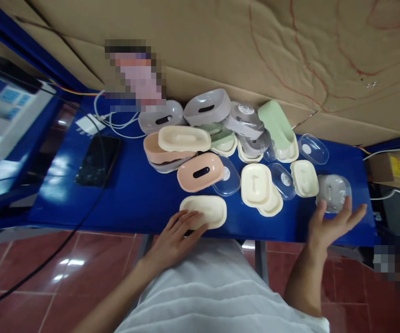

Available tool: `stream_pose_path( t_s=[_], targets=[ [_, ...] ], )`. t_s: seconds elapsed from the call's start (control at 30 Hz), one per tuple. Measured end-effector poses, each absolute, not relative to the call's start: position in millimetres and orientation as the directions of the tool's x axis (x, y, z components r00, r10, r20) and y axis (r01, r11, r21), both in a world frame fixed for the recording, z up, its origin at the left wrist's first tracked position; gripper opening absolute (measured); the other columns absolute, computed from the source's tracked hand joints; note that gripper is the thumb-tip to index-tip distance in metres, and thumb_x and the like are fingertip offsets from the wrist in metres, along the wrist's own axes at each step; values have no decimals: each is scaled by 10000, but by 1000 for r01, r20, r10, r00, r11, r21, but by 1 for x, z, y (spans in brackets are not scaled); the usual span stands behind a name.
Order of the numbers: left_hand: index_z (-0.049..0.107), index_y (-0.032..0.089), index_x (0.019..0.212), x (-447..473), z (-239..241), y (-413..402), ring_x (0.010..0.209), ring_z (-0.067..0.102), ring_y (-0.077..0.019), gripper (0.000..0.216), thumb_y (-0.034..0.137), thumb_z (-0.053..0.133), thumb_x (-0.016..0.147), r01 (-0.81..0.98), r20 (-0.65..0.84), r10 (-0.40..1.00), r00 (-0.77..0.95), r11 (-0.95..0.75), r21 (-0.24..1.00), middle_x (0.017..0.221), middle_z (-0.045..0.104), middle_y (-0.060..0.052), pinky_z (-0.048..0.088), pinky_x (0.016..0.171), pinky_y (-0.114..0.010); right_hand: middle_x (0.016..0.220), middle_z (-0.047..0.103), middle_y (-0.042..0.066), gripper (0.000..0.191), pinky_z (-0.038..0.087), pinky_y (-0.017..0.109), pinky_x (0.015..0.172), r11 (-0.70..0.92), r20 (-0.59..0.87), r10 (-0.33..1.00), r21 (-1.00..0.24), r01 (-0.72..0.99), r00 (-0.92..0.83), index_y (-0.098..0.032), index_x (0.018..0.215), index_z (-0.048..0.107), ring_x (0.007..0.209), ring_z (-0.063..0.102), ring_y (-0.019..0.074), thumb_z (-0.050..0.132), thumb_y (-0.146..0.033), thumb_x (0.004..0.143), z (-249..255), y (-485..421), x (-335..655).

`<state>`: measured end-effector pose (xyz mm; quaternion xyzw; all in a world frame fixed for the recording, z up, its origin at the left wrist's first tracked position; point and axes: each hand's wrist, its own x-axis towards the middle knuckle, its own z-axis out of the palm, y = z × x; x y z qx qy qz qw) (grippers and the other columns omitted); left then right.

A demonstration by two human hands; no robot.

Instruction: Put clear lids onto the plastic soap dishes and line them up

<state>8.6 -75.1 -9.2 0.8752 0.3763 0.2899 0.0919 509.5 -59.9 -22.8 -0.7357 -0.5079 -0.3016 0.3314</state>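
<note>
My left hand (182, 233) lies with fingers outstretched on the near side of a cream oval tray (215, 212) at the table's front edge. Over at the right, my right hand (332, 226) is spread beside a grey soap-box-like piece with a clear cover (334, 189); whether the fingers touch it I cannot tell. Between the hands sit a cream square-ish tray (255, 185), overlapping another cream tray (272, 203), and a smaller cream tray (304, 178). Just beyond my left hand is a peach oval piece with a dark slot (189, 178).
Grey slotted pieces (207, 101), a green piece (276, 122) and clear lids (314, 149) crowd the back of the blue table (144, 199). On the left lie a black phone (97, 159) and a white charger (90, 124) with cables. A cardboard sheet (200, 41) stands behind.
</note>
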Motion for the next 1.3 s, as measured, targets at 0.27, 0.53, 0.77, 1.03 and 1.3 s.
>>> stream_pose_path(
  t_s=[0.27, 0.53, 0.77, 1.03, 1.3],
  targets=[
    [694, 255, 1340, 24, -4, -58, 1290, 685, -287, 358, 244, 783, 994, 632, 424, 726, 542, -684, 364, 1342, 751, -118, 407, 1222, -550, 1493, 696, 109, 404, 412, 477, 1239, 509, 352, 842, -273, 816, -408, -275, 1466, 644, 1417, 621, 264, 639, -226, 1064, 31, -46, 291],
    [614, 198, 1423, 5, -10, -64, 1291, 665, -310, 443, 162, 724, 995, 672, 382, 770, 511, -635, 381, 1409, 663, -194, 558, 1086, -506, 1481, 711, 72, 263, 208, 500, 1322, 536, 367, 823, -251, 806, -433, -254, 1310, 741, 1510, 536, 267, 602, -208, 1092, 33, 22, 251],
    [556, 283, 1513, -13, -16, -60, 1525, 499, -367, 691, 179, 856, 900, 751, 511, 785, 351, -562, 348, 1692, 418, -193, 463, 1235, -567, 1188, 816, 38, 241, 390, 436, 1245, 626, 376, 778, -389, 676, -504, -266, 1272, 739, 1266, 717, 205, 642, -182, 1068, 38, -40, 257],
    [623, 229, 1509, -27, -6, -39, 1557, 514, -298, 490, 177, 682, 1025, 626, 325, 750, 577, -661, 414, 1540, 671, -99, 363, 1327, -497, 1184, 808, 59, 321, 433, 425, 1222, 596, 335, 802, -392, 701, -495, -246, 1300, 745, 1272, 712, 215, 632, -100, 1038, 5, -71, 241],
    [686, 220, 1381, -27, -6, -41, 1514, 562, -301, 355, 171, 689, 1029, 661, 384, 770, 510, -636, 398, 1527, 671, -127, 453, 1271, -494, 1302, 778, 111, 366, 530, 443, 1152, 627, 322, 779, -430, 649, -539, -220, 1411, 692, 1383, 665, 244, 638, -134, 1059, 2, -55, 247]
  ],
)
